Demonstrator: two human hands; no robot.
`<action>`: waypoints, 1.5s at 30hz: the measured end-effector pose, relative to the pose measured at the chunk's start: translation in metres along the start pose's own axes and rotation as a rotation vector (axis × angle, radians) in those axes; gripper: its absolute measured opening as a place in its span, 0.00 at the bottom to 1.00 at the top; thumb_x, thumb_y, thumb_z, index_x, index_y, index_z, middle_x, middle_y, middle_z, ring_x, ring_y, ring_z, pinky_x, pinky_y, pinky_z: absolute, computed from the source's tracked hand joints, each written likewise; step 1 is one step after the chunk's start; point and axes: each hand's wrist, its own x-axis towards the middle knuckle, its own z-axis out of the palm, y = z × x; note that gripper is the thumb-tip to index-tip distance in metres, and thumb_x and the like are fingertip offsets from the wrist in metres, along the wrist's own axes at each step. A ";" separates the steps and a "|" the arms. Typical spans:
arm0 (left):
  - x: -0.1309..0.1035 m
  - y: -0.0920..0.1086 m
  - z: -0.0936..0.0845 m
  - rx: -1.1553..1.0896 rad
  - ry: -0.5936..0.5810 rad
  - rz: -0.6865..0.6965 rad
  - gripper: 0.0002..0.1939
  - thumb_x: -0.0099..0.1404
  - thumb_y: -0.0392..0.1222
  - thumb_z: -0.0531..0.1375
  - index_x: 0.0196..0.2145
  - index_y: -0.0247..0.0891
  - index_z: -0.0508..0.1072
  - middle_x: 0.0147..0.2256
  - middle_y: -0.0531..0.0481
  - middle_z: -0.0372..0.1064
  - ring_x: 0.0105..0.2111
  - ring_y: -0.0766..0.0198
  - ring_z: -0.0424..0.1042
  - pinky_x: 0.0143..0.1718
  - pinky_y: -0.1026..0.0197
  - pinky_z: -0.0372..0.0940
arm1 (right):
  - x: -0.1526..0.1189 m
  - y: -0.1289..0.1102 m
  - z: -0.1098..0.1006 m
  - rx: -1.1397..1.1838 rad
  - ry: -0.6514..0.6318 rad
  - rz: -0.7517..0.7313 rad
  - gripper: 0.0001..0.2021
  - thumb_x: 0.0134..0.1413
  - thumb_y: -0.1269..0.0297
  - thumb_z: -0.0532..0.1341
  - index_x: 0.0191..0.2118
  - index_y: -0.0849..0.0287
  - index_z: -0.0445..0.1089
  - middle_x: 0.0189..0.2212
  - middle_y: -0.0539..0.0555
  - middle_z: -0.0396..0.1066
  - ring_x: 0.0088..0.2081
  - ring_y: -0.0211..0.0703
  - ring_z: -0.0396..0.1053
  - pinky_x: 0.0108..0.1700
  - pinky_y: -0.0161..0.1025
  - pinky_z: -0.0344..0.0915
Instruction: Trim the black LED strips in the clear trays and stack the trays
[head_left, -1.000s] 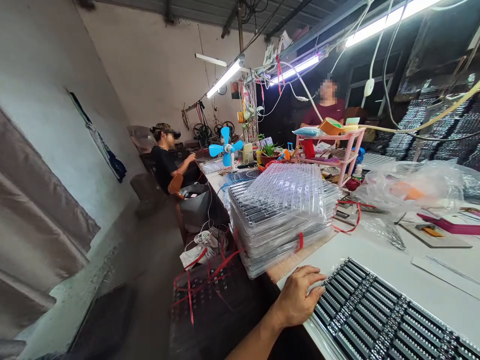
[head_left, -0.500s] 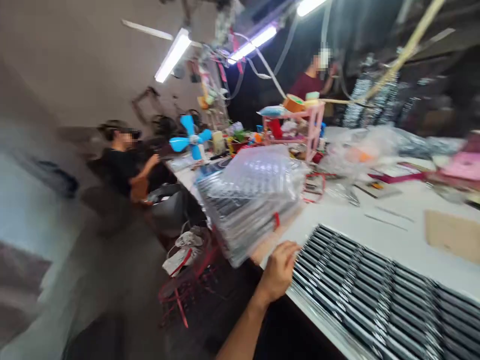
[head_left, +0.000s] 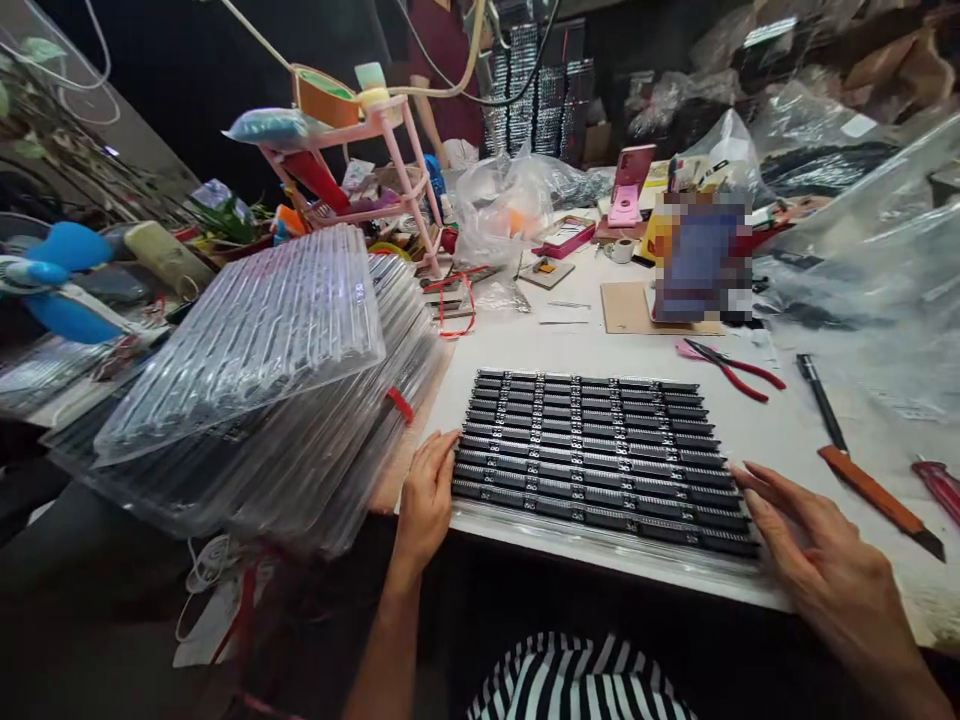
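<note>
In front of me on the white table lies a clear plastic tray (head_left: 600, 545) filled with rows of black slotted parts (head_left: 592, 450) that look like connectors. My left hand (head_left: 429, 490) holds the tray's left edge, its fingers bent against the side. At the opposite edge, my right hand (head_left: 825, 550) grips the tray near its front right corner, fingers fairly straight along the side. How far the fingertips reach under the tray is hidden.
Left of the tray, a tall stack of clear plastic trays (head_left: 247, 340) overhangs the table edge. Red-handled pliers (head_left: 739, 370), an orange-handled knife (head_left: 874, 490) and a cardboard piece (head_left: 626, 308) lie to the right. Behind stands a pink rack (head_left: 409, 170); a person (head_left: 446, 70) is farther back.
My view has swung right and down, centring the tray. My right hand has come into view at the tray's right edge. My left hand remains at its left edge.
</note>
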 end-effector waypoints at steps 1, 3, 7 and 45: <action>0.001 0.001 0.000 -0.004 -0.001 -0.014 0.19 0.70 0.44 0.49 0.54 0.40 0.69 0.54 0.46 0.67 0.58 0.58 0.61 0.61 0.49 0.54 | 0.001 -0.001 -0.001 0.031 -0.006 0.024 0.19 0.59 0.45 0.49 0.53 0.39 0.61 0.50 0.51 0.69 0.51 0.54 0.66 0.45 0.57 0.67; 0.004 0.002 0.000 -0.015 -0.027 -0.031 0.20 0.69 0.46 0.50 0.55 0.39 0.68 0.55 0.45 0.66 0.58 0.58 0.60 0.61 0.50 0.53 | 0.006 -0.001 -0.003 0.100 -0.016 0.065 0.20 0.57 0.45 0.51 0.53 0.42 0.63 0.48 0.52 0.70 0.50 0.55 0.66 0.43 0.54 0.67; 0.020 0.004 -0.005 -0.042 -0.171 -0.036 0.24 0.68 0.50 0.51 0.57 0.37 0.65 0.57 0.44 0.64 0.59 0.57 0.60 0.62 0.50 0.52 | 0.035 0.001 -0.012 0.112 -0.104 -0.039 0.24 0.58 0.46 0.51 0.55 0.52 0.63 0.44 0.55 0.73 0.45 0.54 0.70 0.45 0.51 0.66; 0.094 0.007 0.019 -0.776 -0.055 -0.343 0.29 0.63 0.50 0.59 0.58 0.37 0.63 0.56 0.40 0.66 0.57 0.54 0.63 0.60 0.50 0.55 | 0.127 0.001 0.006 0.745 -0.225 0.345 0.23 0.49 0.49 0.65 0.49 0.55 0.71 0.44 0.57 0.73 0.46 0.47 0.70 0.54 0.41 0.63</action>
